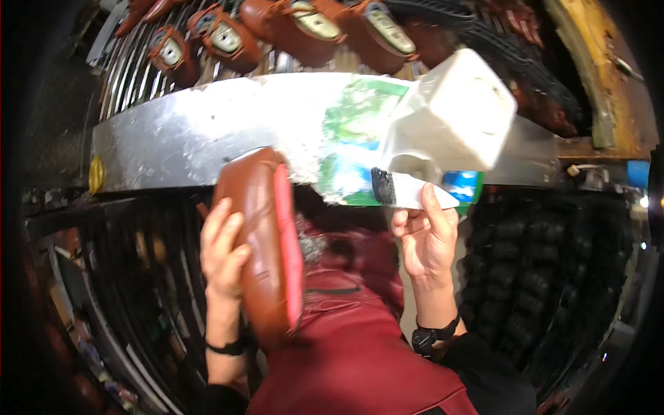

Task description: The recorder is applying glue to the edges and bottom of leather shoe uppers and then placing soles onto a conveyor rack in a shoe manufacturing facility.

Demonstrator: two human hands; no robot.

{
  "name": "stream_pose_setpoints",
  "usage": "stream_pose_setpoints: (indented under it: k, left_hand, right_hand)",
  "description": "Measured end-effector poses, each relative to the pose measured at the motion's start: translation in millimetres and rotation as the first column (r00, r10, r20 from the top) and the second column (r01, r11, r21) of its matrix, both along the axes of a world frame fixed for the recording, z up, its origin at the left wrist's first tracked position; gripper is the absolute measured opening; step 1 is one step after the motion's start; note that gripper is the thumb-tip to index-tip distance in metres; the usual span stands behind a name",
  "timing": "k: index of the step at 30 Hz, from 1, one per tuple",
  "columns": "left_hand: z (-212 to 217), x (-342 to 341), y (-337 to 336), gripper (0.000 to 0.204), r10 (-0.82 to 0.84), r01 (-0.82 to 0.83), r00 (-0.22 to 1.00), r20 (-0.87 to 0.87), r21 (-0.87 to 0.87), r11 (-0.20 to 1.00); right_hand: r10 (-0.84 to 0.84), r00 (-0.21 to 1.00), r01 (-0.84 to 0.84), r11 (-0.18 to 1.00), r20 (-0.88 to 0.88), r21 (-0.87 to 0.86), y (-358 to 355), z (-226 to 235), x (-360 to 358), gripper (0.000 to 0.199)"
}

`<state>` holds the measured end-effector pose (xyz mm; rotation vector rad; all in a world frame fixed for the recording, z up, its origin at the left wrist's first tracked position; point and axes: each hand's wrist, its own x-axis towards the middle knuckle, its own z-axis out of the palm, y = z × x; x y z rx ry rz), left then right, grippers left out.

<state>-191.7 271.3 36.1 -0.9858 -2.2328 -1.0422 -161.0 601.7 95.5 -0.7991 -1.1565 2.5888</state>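
My left hand (225,252) is wrapped round the outer side of a brown leather shoe (256,235), held upright with its toe end up at the bench edge. A pink-red strip runs along the side of the shoe's bottom. My right hand (429,238) pinches a flat brush (411,190) by its white handle, thumb on top. Its black bristles point left, apart from the shoe. Just beyond the brush, a white plastic container (456,104) stands on the bench with a round opening low on its near side.
A metal bench (166,138) crosses in front of me, with a green and blue printed sheet (353,111) under the container. Several brown shoes (297,31) line a rack behind it. Dark soles (546,277) are stacked at the right. A yellow object (96,174) hangs at the bench's left end.
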Motion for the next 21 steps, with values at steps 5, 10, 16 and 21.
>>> stream_pose_setpoints:
  k: [5,10,16,21]
  left_hand:
    - [-34,-3,19,0.028,0.102,-0.120,0.989,-0.105,-0.186,0.975]
    - [-29,-3,15,0.031,0.142,-0.156,0.986,-0.087,-0.171,0.973]
    - [-28,-2,14,0.030,0.135,-0.149,0.986,-0.095,-0.156,0.976]
    - [-30,-2,13,0.029,0.132,-0.145,0.986,-0.101,-0.130,0.981]
  right_hand:
    - [0.317,0.934,-0.295,0.945,-0.167,0.139,-45,-25,-8,0.016]
    - [0.414,0.902,-0.351,0.869,-0.125,0.349,-65,-27,-31,0.011]
    - [0.424,0.904,-0.354,0.809,-0.050,0.470,-66,-48,-127,0.017]
    - [0.463,0.884,-0.400,0.822,-0.067,0.404,-60,-33,-88,0.016]
